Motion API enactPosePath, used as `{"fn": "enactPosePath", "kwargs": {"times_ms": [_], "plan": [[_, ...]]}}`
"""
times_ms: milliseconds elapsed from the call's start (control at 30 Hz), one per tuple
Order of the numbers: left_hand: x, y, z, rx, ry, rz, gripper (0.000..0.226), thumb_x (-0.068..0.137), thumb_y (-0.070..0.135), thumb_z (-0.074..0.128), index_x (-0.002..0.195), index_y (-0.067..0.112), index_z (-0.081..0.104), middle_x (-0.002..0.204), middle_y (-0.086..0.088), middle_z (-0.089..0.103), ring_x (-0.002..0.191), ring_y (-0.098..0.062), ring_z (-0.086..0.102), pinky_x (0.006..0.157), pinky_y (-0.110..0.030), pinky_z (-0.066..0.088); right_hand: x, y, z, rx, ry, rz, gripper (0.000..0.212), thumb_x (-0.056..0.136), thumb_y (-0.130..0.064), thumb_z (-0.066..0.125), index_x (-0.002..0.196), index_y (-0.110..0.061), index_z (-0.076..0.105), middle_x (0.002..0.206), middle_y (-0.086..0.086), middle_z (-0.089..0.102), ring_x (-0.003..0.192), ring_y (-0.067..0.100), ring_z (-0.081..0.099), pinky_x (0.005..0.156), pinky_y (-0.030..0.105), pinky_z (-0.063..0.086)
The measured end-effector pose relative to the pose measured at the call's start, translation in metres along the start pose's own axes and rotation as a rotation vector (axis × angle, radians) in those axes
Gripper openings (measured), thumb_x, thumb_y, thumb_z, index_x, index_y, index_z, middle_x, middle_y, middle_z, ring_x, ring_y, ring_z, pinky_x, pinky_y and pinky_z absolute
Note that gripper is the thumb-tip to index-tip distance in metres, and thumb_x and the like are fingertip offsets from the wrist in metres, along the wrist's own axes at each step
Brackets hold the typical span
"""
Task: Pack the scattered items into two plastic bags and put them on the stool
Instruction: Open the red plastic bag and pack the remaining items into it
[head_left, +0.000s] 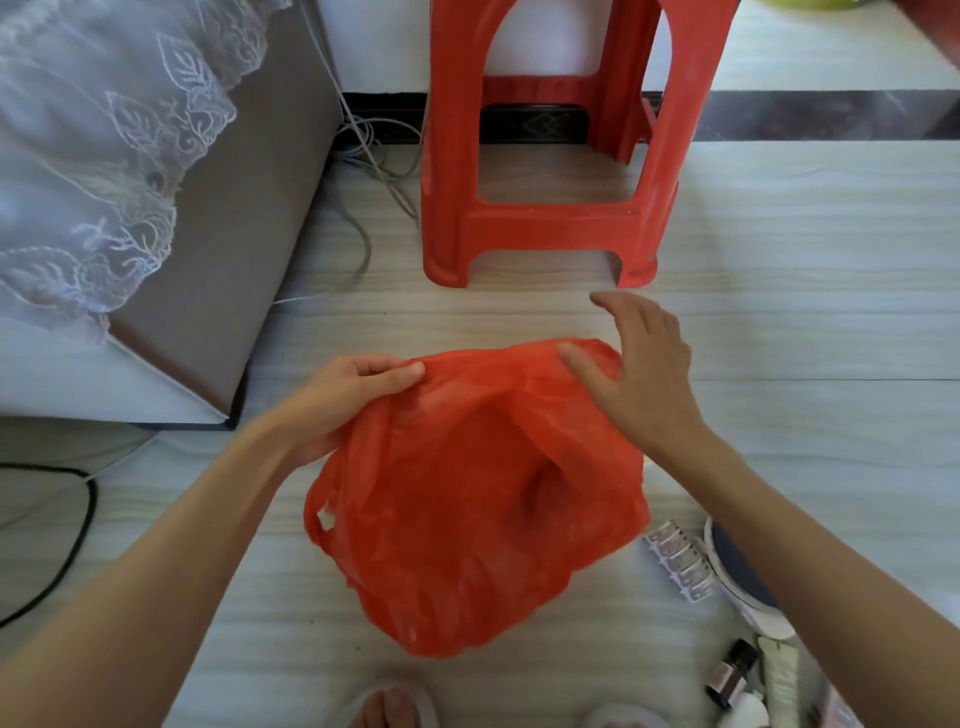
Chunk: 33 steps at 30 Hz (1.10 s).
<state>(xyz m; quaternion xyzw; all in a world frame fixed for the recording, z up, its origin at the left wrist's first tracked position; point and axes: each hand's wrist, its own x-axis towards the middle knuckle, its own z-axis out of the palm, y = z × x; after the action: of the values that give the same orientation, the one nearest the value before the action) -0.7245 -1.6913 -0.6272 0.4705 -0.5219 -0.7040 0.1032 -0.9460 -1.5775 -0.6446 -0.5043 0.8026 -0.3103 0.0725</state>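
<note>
I see my left hand (363, 387) pinching the far left rim of the red plastic bag (467, 499), thumb on top and fingers curled beneath the film. My right hand (631, 364) lies on the bag's far right rim with fingers straight and spread; the thumb presses the plastic, and the fingertips reach past the edge toward the stool. Between the two hands the bag's mouth gapes toward me, and its body sags onto the pale wood-grain floor (805, 322), one handle loop hanging at the lower left. The red plastic stool (540, 234) stands upright just beyond the bag. To my right, near the forearm, lie a blister strip (678, 561), a round white and dark container (743, 582), a small dark bottle (730, 675) and a pale tube (782, 686). A lace-covered cushion (104, 156) sits at my left, with loose cables (374, 171) beside it.
</note>
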Motion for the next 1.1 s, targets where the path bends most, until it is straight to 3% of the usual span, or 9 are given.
{"fn": "enactPosePath", "kwargs": {"times_ms": [133,300,500,600,700,800,867,967,1100], "plan": [[-0.004,-0.006,0.012,-0.044,0.045,-0.026,0.028,0.076,0.036,0.060,0.077,0.009,0.070,0.063,-0.006,0.069,0.052,-0.012,0.064,0.049,-0.019,0.053,-0.049,-0.010,0.013,-0.243,0.157,-0.424,0.074,0.075,-0.057,0.057,0.133,-0.014,0.042,0.137,0.009,0.049,0.131,0.027,0.039,0.108,0.048,0.030],[-0.011,-0.009,0.018,-0.086,-0.073,-0.086,0.035,0.081,0.035,0.053,0.070,0.007,0.070,0.062,-0.008,0.069,0.051,-0.014,0.066,0.047,-0.021,0.053,-0.051,0.007,0.042,-0.486,-0.030,-0.217,0.092,0.064,-0.048,0.073,0.140,-0.014,0.032,0.139,0.010,0.049,0.131,0.033,0.043,0.103,0.059,0.029],[-0.007,-0.014,0.008,-0.236,-0.028,-0.033,0.026,0.096,0.020,0.042,0.091,0.009,0.065,0.068,-0.004,0.070,0.055,-0.010,0.066,0.050,-0.019,0.053,-0.035,0.013,0.056,-0.280,-0.132,-0.178,0.051,0.068,-0.002,0.058,0.119,-0.009,0.060,0.110,0.010,0.067,0.097,0.032,0.064,0.074,0.039,0.055],[0.009,-0.031,-0.013,0.196,0.249,0.020,0.024,0.098,0.015,0.039,0.093,0.013,0.063,0.092,-0.008,0.065,0.072,-0.012,0.064,0.063,-0.020,0.050,-0.039,0.012,0.051,0.011,-0.277,-0.048,0.042,0.078,-0.005,0.046,0.115,-0.013,0.065,0.112,0.008,0.069,0.104,0.029,0.063,0.088,0.032,0.045],[0.010,-0.049,-0.015,0.817,0.629,0.447,0.029,0.093,0.030,0.039,0.116,0.020,0.054,0.112,-0.011,0.055,0.103,-0.025,0.054,0.094,-0.039,0.042,-0.041,0.003,0.051,0.093,-0.222,0.071,0.036,0.081,-0.005,0.054,0.112,-0.016,0.068,0.110,0.006,0.070,0.105,0.024,0.062,0.089,0.023,0.036],[-0.006,-0.059,0.005,1.178,0.410,0.837,0.054,0.080,0.051,0.052,0.126,0.023,0.047,0.122,-0.010,0.052,0.111,-0.024,0.047,0.097,-0.038,0.037,-0.032,-0.007,0.051,0.129,-0.170,0.119,0.035,0.081,-0.010,0.055,0.114,-0.017,0.067,0.109,0.006,0.070,0.103,0.022,0.062,0.088,0.022,0.037],[-0.010,-0.070,0.007,1.476,0.336,0.863,0.064,0.075,0.042,0.064,0.131,0.025,0.041,0.127,-0.008,0.053,0.112,-0.027,0.048,0.093,-0.038,0.034,-0.025,-0.009,0.047,0.172,-0.226,0.090,0.036,0.082,-0.007,0.055,0.115,-0.015,0.066,0.114,0.005,0.068,0.109,0.020,0.060,0.090,0.017,0.035],[-0.010,-0.071,-0.019,1.467,0.392,0.816,0.069,0.064,-0.001,0.068,0.123,0.022,0.044,0.110,-0.010,0.065,0.091,-0.033,0.062,0.081,-0.040,0.043,-0.016,-0.005,0.035,0.274,-0.335,0.029,0.040,0.081,0.003,0.052,0.114,-0.013,0.066,0.117,0.003,0.066,0.113,0.014,0.057,0.094,0.012,0.033],[-0.018,-0.042,-0.050,1.342,0.421,0.788,0.042,0.071,0.011,0.035,0.108,0.021,0.052,0.098,-0.011,0.071,0.078,-0.035,0.068,0.064,-0.045,0.056,-0.001,0.013,0.019,0.226,-0.384,-0.082,0.046,0.074,0.000,0.043,0.110,-0.009,0.068,0.113,0.002,0.067,0.110,0.008,0.057,0.092,0.003,0.033]]}}
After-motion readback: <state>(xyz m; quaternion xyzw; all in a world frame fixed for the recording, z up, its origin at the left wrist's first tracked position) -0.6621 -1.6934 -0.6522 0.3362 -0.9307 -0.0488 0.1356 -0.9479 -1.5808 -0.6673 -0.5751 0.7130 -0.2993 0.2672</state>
